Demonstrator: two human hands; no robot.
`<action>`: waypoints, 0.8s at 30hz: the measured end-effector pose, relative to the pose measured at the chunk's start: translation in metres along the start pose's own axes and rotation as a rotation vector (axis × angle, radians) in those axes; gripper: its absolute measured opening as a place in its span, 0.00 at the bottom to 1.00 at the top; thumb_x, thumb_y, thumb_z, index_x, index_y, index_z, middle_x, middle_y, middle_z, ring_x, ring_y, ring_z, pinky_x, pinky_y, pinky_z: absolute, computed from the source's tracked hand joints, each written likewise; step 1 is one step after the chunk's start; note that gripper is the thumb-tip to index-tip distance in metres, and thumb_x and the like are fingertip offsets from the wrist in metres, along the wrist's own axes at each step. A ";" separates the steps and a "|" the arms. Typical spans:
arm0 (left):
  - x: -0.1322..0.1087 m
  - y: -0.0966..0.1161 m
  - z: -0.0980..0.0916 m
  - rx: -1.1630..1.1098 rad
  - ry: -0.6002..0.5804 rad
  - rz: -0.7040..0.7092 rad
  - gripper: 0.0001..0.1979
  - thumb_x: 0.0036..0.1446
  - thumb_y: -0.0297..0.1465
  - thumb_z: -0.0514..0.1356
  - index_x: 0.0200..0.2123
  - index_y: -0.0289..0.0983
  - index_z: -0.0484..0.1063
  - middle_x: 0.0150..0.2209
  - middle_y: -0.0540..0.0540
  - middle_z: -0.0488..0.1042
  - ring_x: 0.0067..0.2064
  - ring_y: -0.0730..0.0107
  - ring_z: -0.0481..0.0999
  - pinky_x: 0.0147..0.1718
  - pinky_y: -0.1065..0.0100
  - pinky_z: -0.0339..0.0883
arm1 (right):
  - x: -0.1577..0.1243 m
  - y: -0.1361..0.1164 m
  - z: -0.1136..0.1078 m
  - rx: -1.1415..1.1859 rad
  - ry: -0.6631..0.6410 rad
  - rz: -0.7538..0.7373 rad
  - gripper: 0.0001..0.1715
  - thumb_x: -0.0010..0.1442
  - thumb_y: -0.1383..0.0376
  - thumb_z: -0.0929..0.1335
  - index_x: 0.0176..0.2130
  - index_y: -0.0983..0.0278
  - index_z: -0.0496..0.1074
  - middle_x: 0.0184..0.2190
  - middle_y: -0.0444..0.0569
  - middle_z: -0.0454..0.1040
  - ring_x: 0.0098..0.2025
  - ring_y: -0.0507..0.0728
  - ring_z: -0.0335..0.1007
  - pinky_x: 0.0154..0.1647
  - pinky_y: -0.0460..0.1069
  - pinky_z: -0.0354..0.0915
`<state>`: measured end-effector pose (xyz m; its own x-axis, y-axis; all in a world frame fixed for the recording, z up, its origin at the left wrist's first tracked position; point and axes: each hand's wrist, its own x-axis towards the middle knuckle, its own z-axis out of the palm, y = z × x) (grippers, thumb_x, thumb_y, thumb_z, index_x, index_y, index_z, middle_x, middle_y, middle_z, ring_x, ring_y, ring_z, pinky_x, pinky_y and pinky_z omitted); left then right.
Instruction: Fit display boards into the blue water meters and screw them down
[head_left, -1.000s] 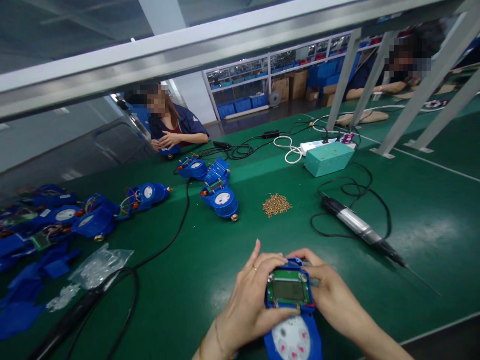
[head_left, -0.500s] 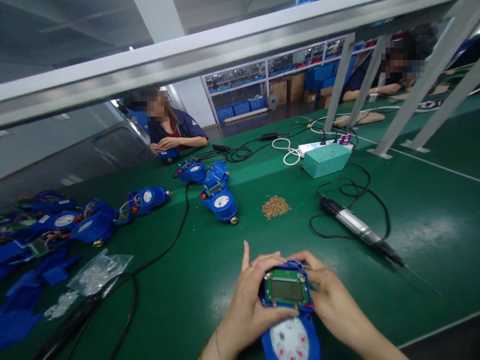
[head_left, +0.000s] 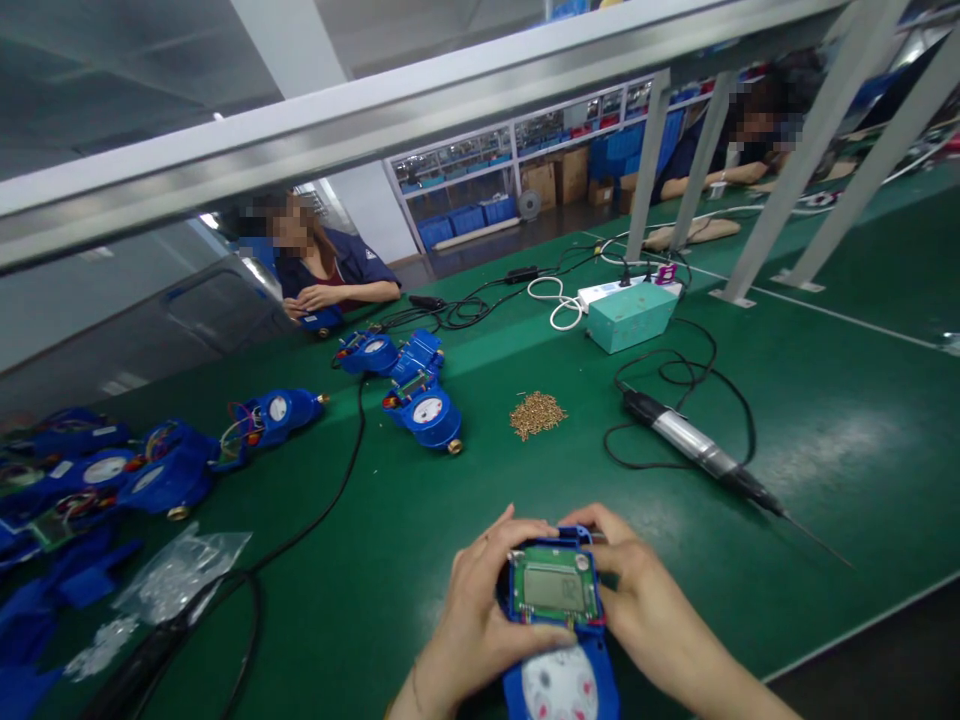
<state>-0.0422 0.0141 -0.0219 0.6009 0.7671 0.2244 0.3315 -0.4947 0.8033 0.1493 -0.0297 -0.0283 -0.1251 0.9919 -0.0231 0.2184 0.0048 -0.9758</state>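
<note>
At the front of the table I hold a blue water meter (head_left: 561, 655) between both hands. Its upper housing is uncovered and shows a green circuit board with a grey LCD screen (head_left: 553, 588); the white round dial lies below it, cut off by the frame's bottom edge. My left hand (head_left: 480, 610) wraps the left side, its thumb along the board's lower edge and its fingers over the top. Against the right side and top corner, the fingers of my right hand (head_left: 637, 590) are closed, their tips partly hidden behind the housing.
A pile of small brass screws (head_left: 538, 414) lies beyond my hands. An electric screwdriver (head_left: 701, 450) is on the right, near a teal box (head_left: 632, 318). More blue meters (head_left: 429, 412) stand mid-left. A plastic bag (head_left: 184, 570) lies left. A co-worker (head_left: 330, 260) sits across.
The whole view has shifted a little, so most things sit further left. Dark marks now show on the meter's screen. My left hand's raised index finger has come down towards the housing.
</note>
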 end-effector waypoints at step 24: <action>0.007 0.007 0.011 -0.233 0.096 -0.230 0.33 0.38 0.49 0.74 0.46 0.39 0.75 0.44 0.42 0.80 0.45 0.55 0.79 0.48 0.59 0.72 | 0.004 0.009 -0.002 0.001 0.060 0.050 0.12 0.52 0.70 0.67 0.30 0.59 0.82 0.42 0.52 0.71 0.48 0.62 0.65 0.51 0.56 0.61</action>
<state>-0.0273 0.0116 -0.0206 0.4550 0.8881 0.0650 0.2683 -0.2063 0.9410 0.1528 -0.0255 -0.0368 -0.0558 0.9967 -0.0588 0.2218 -0.0450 -0.9740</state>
